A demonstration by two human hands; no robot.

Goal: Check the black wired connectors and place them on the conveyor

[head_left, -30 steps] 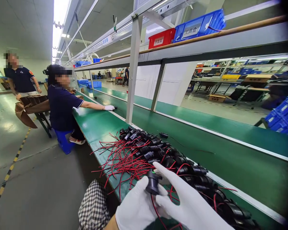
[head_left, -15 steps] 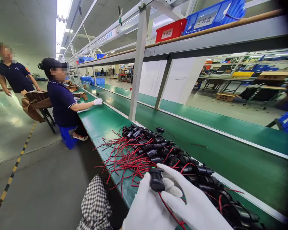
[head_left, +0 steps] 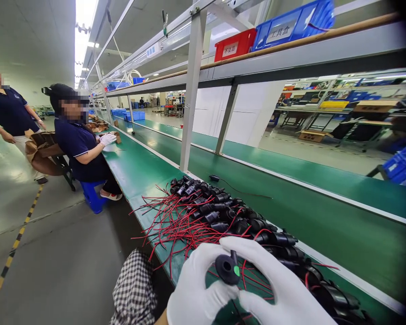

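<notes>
A small black pump [head_left: 223, 271] with a round hole in its face, a short side spout and a green dot is held between my white-gloved hands. My left hand [head_left: 196, 284] is closed on it, thumb below and fingers above. My right hand [head_left: 277, 275] curves around the other side, its fingertips at the spout and lower edge. Beside and beyond my hands, many similar black pumps [head_left: 219, 212] lie in rows on the green bench [head_left: 142, 174]. Their red and black wires [head_left: 176, 225] fan out toward the bench's near edge.
A single pump [head_left: 214, 178] with a dark lead rests on the green conveyor [head_left: 291, 194] behind a white rail. A metal post [head_left: 191, 90] carries a shelf with red [head_left: 235, 45] and blue bins [head_left: 291, 27]. A seated co-worker [head_left: 79, 135] works farther along; another person [head_left: 11, 110] stands behind.
The pump in my hands has been turned so its holed face and spout now show. The seated co-worker's hand has drawn back to a brown piece; the standing person has shifted left in view.
</notes>
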